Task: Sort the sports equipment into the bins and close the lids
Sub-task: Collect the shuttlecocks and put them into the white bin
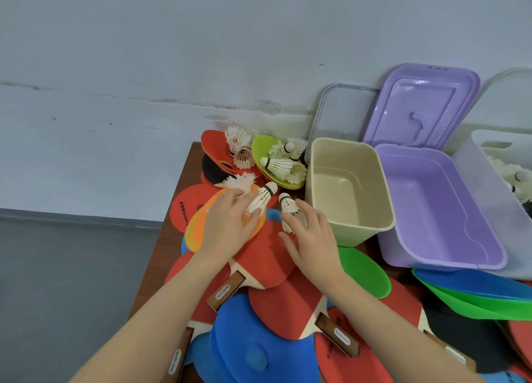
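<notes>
Left hand (227, 224) lies over an orange foam paddle (195, 233) on the heap, fingers curled round a white feathered shuttlecock (260, 200), its black-banded cork nose pointing away from the wrist. Just beside it, right hand (309, 233) closes its fingertips on a second white shuttlecock (289, 210), nose likewise away. Judged handling: both items very light, feather skirts fragile and easily crushed; take hold lightly across the skirt or, better, at the firm cork. Beyond the left hand, loose shuttlecocks (239, 146) rest on a red rubber table-tennis bat (214, 145), and more lie in a lime-green plastic dish (259, 148) beyond both hands. Beneath and nearer than the hands, red-faced wooden-handled bats (259, 259) and blue foam paddles (239, 339) are heaped on the brown table (169, 224); these are judged stiff, heavier, best gripped by the handle. Immediately right of the right hand stands a beige rectangular plastic bin (380, 215), nothing visible inside. Further right, a lilac plastic bin (489, 247), nothing visible inside, its lilac lid (420, 106) propped upright behind. Furthest right, a translucent bin (478, 164) holds white shuttlecocks, partly out of frame; a clear lid (342, 109) leans on the wall behind the beige bin. Sorting is judged early; no lid closed.
</notes>
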`<state>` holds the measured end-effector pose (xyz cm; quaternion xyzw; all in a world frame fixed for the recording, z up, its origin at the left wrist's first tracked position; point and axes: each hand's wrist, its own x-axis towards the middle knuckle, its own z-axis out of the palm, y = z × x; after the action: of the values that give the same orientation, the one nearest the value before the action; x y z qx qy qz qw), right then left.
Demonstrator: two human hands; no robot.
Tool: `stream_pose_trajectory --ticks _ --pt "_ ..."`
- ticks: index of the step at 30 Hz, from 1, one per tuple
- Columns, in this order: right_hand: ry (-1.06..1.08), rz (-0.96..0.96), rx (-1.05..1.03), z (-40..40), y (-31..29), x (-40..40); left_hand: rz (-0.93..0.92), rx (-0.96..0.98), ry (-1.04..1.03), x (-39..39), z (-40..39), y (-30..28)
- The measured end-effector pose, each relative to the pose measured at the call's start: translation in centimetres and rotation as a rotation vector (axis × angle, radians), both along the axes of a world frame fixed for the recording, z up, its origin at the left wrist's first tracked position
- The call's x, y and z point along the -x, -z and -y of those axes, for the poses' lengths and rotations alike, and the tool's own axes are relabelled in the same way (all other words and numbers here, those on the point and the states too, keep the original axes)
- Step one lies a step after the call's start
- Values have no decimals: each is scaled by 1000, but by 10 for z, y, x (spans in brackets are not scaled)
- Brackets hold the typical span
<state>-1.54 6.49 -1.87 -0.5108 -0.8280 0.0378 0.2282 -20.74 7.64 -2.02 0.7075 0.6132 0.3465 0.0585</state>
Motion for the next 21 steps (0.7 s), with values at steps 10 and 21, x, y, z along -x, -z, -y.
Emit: stream_pose_trajectory --ticks 10,21 --pt "23 -201 -193 -17 -42 -62 31 -93 8 -55 -12 -33" --pt "84 -252 -272 -45 -83 -264 -6 -273 103 -250 -53 -88"
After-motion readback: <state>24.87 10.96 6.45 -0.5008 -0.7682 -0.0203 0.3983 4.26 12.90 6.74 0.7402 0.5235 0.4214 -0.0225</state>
